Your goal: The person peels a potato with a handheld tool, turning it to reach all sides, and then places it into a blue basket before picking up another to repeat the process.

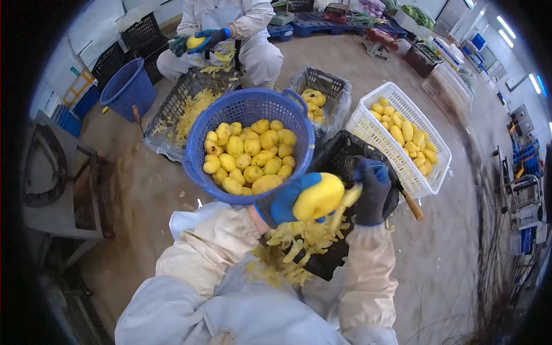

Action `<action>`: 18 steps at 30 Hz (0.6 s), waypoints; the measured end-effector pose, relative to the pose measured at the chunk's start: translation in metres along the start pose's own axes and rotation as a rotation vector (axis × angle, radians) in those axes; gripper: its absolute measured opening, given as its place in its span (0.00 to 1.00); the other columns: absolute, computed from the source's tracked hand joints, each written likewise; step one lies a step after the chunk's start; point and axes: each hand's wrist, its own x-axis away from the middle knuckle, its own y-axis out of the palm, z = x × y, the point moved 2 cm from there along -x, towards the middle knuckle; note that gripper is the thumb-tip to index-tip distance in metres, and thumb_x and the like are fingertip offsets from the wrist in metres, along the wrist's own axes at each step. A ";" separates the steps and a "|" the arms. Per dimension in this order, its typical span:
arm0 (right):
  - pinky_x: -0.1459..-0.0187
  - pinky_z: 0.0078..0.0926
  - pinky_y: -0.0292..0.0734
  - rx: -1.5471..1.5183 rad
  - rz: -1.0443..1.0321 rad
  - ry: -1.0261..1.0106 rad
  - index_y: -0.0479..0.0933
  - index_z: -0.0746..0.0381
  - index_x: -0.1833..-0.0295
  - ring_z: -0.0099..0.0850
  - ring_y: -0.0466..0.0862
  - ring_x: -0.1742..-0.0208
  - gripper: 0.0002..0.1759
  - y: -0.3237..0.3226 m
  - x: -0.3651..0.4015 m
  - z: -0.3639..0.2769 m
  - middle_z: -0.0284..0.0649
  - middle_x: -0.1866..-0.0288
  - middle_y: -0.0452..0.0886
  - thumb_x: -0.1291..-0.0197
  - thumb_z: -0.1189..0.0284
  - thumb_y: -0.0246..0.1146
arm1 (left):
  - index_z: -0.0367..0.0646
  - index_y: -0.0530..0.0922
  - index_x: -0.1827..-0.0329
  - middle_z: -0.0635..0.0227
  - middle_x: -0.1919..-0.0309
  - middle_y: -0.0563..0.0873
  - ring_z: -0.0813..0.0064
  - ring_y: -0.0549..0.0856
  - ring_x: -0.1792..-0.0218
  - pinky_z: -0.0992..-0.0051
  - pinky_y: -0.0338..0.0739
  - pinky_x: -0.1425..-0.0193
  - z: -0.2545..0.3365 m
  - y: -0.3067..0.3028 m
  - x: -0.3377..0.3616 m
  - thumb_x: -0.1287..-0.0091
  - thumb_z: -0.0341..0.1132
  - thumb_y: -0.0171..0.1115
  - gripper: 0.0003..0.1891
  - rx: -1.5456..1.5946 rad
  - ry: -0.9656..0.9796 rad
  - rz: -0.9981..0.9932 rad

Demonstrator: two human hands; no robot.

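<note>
My left hand (283, 202), in a blue glove, is closed around a large peeled yellow potato (319, 197). Just to the right, my right hand (371, 195) in a dark glove has its fingers curled. Motion blur hides what it grips. A pale blurred strip (349, 196) lies between the potato and that hand. Below both hands, a heap of peelings (307, 238) hangs over a black lined crate (336, 150). Next to my left hand stands a blue basket (192, 141) full of yellow potatoes (253, 152).
A white crate (397, 92) holds more potatoes at the right, with a wooden handle (412, 206) near it. Ahead, a co-worker (230, 29) in gloves holds a potato (195, 42) over a peelings crate (164, 126). Another blue basket (129, 86) stands far left.
</note>
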 end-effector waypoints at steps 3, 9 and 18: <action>0.75 0.11 0.66 -0.014 0.141 -0.021 0.77 0.63 0.61 0.16 0.72 0.77 0.05 -0.019 -0.007 0.005 0.31 0.73 0.78 0.35 0.71 0.62 | 0.38 0.65 0.31 0.52 0.41 0.78 0.56 0.80 0.43 0.57 0.75 0.37 0.001 0.001 -0.006 0.28 0.53 0.52 0.31 0.282 0.057 -0.105; 0.75 0.14 0.71 -0.110 -0.321 0.318 0.77 0.66 0.57 0.20 0.79 0.75 0.07 0.026 0.039 -0.037 0.36 0.70 0.81 0.38 0.74 0.64 | 0.39 0.68 0.33 0.56 0.41 0.78 0.62 0.79 0.41 0.60 0.74 0.35 0.019 -0.017 -0.017 0.26 0.49 0.51 0.27 0.257 0.309 0.017; 0.72 0.15 0.72 0.038 -0.154 0.196 0.78 0.65 0.60 0.19 0.78 0.74 0.06 0.009 0.023 -0.003 0.35 0.70 0.82 0.38 0.74 0.65 | 0.37 0.71 0.38 0.56 0.47 0.82 0.63 0.83 0.47 0.62 0.79 0.41 0.019 -0.004 -0.014 0.26 0.43 0.52 0.22 0.282 0.170 0.027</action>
